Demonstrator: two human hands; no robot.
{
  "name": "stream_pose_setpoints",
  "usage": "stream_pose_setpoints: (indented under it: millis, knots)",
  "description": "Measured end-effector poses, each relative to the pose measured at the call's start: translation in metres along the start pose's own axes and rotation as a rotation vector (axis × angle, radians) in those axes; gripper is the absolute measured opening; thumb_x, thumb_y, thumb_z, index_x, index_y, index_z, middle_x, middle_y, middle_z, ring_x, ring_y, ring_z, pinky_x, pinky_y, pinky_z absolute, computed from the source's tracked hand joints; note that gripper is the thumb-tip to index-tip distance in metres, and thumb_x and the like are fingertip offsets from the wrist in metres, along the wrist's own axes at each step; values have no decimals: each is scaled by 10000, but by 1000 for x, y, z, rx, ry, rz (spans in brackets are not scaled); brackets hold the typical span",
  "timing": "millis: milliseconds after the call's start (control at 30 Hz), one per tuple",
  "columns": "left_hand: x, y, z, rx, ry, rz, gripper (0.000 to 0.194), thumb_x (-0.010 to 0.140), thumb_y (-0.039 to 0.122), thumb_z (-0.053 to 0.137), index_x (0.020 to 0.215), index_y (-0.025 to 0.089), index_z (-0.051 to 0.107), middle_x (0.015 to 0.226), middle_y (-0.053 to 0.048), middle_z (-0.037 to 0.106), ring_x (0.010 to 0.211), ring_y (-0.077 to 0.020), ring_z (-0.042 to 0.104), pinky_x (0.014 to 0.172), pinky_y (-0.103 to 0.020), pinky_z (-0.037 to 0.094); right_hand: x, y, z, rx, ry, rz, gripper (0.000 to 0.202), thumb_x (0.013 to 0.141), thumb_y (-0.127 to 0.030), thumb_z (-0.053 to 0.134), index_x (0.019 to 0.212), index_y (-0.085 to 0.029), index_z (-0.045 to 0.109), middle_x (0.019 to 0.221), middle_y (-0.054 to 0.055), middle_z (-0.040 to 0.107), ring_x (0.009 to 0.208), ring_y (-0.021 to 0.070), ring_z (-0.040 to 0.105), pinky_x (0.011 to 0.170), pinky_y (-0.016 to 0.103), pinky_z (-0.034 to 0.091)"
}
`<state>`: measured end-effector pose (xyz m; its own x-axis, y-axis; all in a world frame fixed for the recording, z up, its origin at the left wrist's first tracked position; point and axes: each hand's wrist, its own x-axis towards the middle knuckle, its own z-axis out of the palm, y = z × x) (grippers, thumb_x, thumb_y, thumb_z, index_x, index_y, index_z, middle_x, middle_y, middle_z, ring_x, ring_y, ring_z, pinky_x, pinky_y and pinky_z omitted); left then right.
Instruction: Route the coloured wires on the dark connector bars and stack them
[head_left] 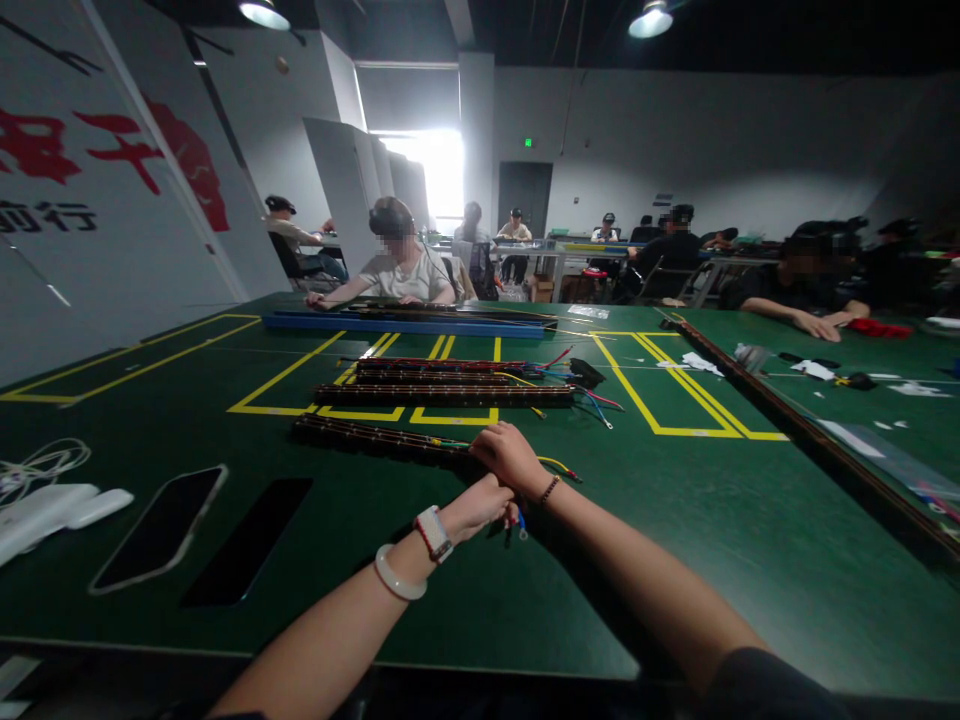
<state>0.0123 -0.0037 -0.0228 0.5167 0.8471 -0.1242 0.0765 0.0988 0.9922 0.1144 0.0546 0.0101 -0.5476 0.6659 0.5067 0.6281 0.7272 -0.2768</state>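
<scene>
My left hand is closed on cable ends, with blue wire and a ring terminal showing below its fingers. Just above and touching it, my right hand is bent over the right end of a dark wire bundle, its fingers curled around the wires. A yellow wire with a red-sleeved tip sticks out to the right of my right hand. Beyond lie more dark bundles with red, blue and yellow wire ends. The fingertips of both hands are partly hidden.
Two dark phones and a white device with cable are at the left. A blue tray lies at the far edge, before a seated person. A long dark strip crosses the right side. Another person's hands rest beyond it.
</scene>
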Motion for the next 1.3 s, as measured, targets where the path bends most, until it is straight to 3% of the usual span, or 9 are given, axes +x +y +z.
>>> stream_pose_setpoints:
  millis: [233,367,533,667,767,900,1000,1167,1300]
  knots:
    - [0,13,2,73,45,-79,142,848,270,489,831,133,521,538,30,532,396,-70,410,439,-207,301,-16,3,-22,17,46,30,279,915,-327,578,1155,-188,607,1033,92,612,968,209,545,863,333,432]
    - [-3,26,-2,395,123,-38,211,878,344,473,789,158,520,529,49,498,426,-90,405,465,-218,280,-38,22,-42,-4,21,106,239,936,-329,536,1103,-193,640,1025,83,623,966,204,558,873,338,422]
    - [-10,35,-6,843,205,50,206,880,292,486,706,183,507,577,17,514,533,-131,490,550,-236,310,-68,48,-50,-92,-57,225,226,925,-354,556,1001,-196,699,931,70,662,898,194,584,818,303,405]
    - [-13,39,-10,1108,136,102,153,884,249,472,746,196,511,645,-19,571,604,-170,565,615,-251,365,-78,59,-46,-99,-130,244,190,919,-307,573,909,-191,722,838,57,687,805,176,604,747,269,397]
    - [-13,41,-14,1242,49,164,124,891,239,463,792,198,526,747,-50,622,668,-188,600,641,-257,386,-78,63,-43,-98,-118,260,164,909,-283,590,886,-187,721,830,52,693,793,172,612,726,255,398]
    - [-13,42,-13,1344,33,212,182,931,281,409,814,199,523,779,-66,637,694,-217,628,630,-271,396,-77,65,-41,-110,-94,283,161,898,-301,608,872,-192,723,816,47,689,781,169,613,710,253,400]
    - [-15,45,-10,1336,118,188,222,961,329,349,897,194,514,773,-72,648,685,-233,643,597,-275,391,-78,63,-41,-124,-89,277,171,901,-305,603,862,-190,723,816,47,685,776,169,611,710,260,399]
    - [-16,53,-13,1279,430,43,263,979,328,297,1118,163,447,821,-95,669,740,-236,670,587,-264,399,-79,61,-41,-118,-83,261,179,909,-302,588,866,-188,719,813,46,679,759,165,607,700,260,401]
    - [-15,55,-19,1296,460,-7,245,980,298,292,1079,165,473,845,-103,668,775,-226,668,625,-267,431,-79,62,-42,-91,-85,248,195,919,-306,573,875,-183,717,819,50,678,773,160,609,715,254,406]
